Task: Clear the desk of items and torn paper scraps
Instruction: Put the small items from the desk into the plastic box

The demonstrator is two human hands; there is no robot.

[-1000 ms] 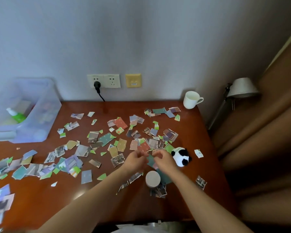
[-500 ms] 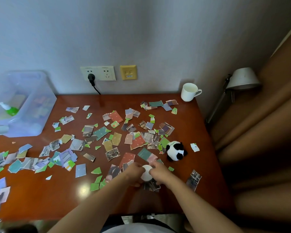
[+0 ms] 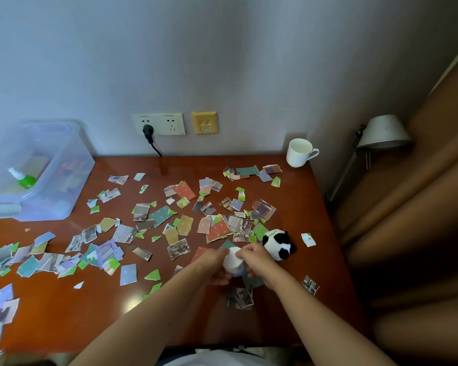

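Note:
Both my hands hold a small white round container [image 3: 232, 261] just above the brown desk [image 3: 64, 320], near its front right. My left hand [image 3: 214, 265] grips it from the left side and my right hand [image 3: 257, 262] pinches it from the top right. A dark green paper scrap [image 3: 252, 281] lies under my right hand. Several torn paper scraps [image 3: 169, 225] in green, grey, red and tan cover the desk from the left edge to the right. A black and white panda plush [image 3: 278, 244] sits just right of my hands.
A clear plastic bin [image 3: 72, 178] with a green bottle [image 3: 24, 180] inside stands at the back left. A white mug [image 3: 299, 152] sits at the back right corner. Wall sockets with a black plug [image 3: 149, 133] are behind the desk. A lamp [image 3: 384, 133] stands beyond the right edge.
My hands moved from the paper scraps back toward me and took hold of the white container, lifting and tilting it off the desk. The camera shifted slightly.

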